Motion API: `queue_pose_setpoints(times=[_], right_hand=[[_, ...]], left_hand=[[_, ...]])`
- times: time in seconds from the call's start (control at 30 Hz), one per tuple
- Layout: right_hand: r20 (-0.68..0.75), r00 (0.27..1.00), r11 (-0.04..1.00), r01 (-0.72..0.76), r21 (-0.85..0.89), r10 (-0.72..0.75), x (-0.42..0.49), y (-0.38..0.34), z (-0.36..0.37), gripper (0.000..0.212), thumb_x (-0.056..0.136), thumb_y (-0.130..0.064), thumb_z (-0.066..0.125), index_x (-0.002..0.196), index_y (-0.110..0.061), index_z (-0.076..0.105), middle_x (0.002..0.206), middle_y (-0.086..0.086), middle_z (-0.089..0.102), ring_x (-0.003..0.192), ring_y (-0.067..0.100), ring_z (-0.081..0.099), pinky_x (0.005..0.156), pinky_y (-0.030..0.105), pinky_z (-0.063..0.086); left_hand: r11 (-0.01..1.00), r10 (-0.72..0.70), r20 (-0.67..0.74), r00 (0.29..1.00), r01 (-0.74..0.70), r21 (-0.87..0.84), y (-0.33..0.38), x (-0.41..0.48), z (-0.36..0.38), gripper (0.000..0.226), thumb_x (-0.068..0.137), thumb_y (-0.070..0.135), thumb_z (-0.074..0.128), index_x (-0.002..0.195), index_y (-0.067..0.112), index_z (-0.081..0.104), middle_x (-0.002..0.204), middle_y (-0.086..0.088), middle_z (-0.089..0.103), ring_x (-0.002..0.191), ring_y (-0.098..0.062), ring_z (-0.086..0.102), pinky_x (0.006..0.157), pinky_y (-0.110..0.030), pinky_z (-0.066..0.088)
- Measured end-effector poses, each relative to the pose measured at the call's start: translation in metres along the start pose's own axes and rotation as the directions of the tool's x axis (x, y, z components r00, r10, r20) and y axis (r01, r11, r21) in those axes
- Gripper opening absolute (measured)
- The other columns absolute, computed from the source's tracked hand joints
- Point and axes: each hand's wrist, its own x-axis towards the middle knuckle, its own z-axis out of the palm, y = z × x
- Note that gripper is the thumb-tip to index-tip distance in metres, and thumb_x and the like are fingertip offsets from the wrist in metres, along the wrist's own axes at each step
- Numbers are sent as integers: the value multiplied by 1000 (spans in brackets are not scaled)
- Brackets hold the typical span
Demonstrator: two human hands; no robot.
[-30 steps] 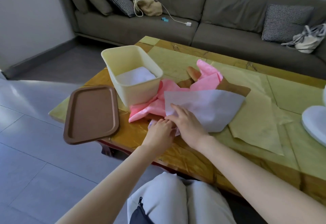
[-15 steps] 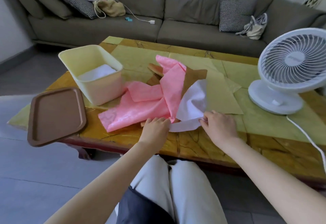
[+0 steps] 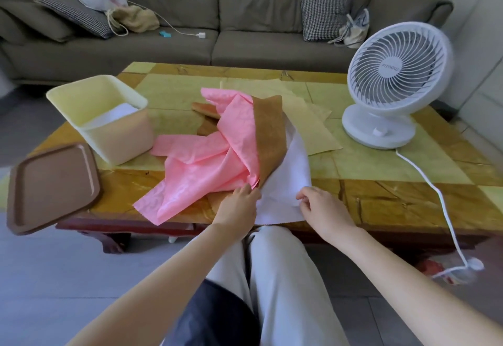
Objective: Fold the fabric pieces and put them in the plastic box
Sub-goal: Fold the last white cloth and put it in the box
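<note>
At the near edge of the desk (image 3: 408, 204), the left hand (image 3: 239, 205) curls its fingers (image 3: 249, 189) onto the left edge of the white fabric (image 3: 283, 182). The right hand (image 3: 324, 209) pinches its right edge. Pink fabric (image 3: 201, 168) and brown fabric (image 3: 269, 138) lie heaped just left of it. The plastic box (image 3: 119, 138) stands at the far left with a folded white piece (image 3: 119, 112) inside.

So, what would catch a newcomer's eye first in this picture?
Likely the bright pink fabric, heaped with a brown piece in the middle of the table. At the near edge, the left hand and right hand hold a white fabric piece. A white fan stands on the table's right side, and the pale yellow plastic box on the left.
</note>
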Motion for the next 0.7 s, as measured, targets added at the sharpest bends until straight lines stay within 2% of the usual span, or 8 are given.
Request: queue_pose_setpoints(times=[0.13, 0.2, 0.27, 0.37, 0.43, 0.53, 0.6, 0.7], right_hand=[[47, 980, 981, 191, 20, -192, 19, -10, 8, 39, 92, -10, 49, 130, -17, 48, 134, -2, 47, 124, 18, 42, 97, 29, 40], [111, 969, 971, 229, -64, -221, 31, -11, 14, 45, 91, -15, 52, 135, -16, 44, 140, 1, 42, 130, 20, 36, 103, 27, 31], [181, 966, 966, 213, -145, -186, 40, -12, 20, 47, 91, -23, 53, 136, -14, 41, 140, 4, 41, 130, 24, 36, 104, 30, 31], [258, 963, 984, 113, -140, -74, 50, -15, 25, 43, 93, -25, 48, 133, -12, 40, 134, 8, 43, 122, 28, 40, 97, 37, 41], [231, 971, 980, 104, -167, -64, 54, -15, 26, 35, 94, -20, 45, 128, -12, 44, 128, 8, 46, 118, 27, 43, 88, 35, 44], [165, 984, 958, 116, -263, -74, 60, -15, 28, 30, 92, -5, 41, 122, -11, 46, 122, 8, 50, 113, 26, 48, 73, 31, 37], [148, 986, 947, 114, -301, -72, 62, -14, 29, 31, 91, -1, 41, 120, -10, 45, 119, 8, 53, 110, 26, 51, 71, 30, 35], [139, 990, 955, 68, -288, -28, 61, -7, 28, 27, 92, -1, 37, 116, -8, 46, 117, 10, 56, 107, 28, 53, 70, 31, 36]], left_hand=[[995, 1, -65, 998, 6, 102, -8, 16, -5, 45, 92, 13, 46, 136, 19, 36, 125, -5, 40, 112, -25, 45, 84, -31, 39], [996, 0, -27, 1000, 2, 90, -11, 25, -7, 35, 95, 18, 43, 131, 22, 43, 126, -5, 39, 112, -26, 46, 77, -31, 38], [997, -1, 22, 1000, 0, 77, -13, 33, -8, 29, 95, 17, 43, 123, 22, 47, 122, -5, 41, 109, -27, 48, 72, -32, 38], [997, 17, 95, 995, -24, 72, -16, 43, -8, 22, 94, 11, 41, 113, 19, 48, 109, -8, 46, 93, -30, 54, 62, -35, 38], [996, 51, 146, 988, -60, 61, -18, 48, -10, 20, 93, 14, 42, 111, 18, 50, 106, -8, 48, 87, -30, 56, 62, -35, 41], [995, 67, 191, 979, -79, 57, -27, 54, -13, 24, 93, 17, 45, 115, 21, 55, 111, -6, 50, 95, -29, 55, 74, -34, 45], [996, 54, 196, 979, -66, 59, -33, 55, -16, 27, 95, 18, 43, 118, 23, 56, 115, -6, 50, 101, -29, 54, 80, -34, 45], [998, 24, 146, 989, -33, 59, -42, 50, -20, 27, 94, 19, 44, 119, 23, 53, 114, -5, 48, 98, -30, 56, 79, -34, 46]])
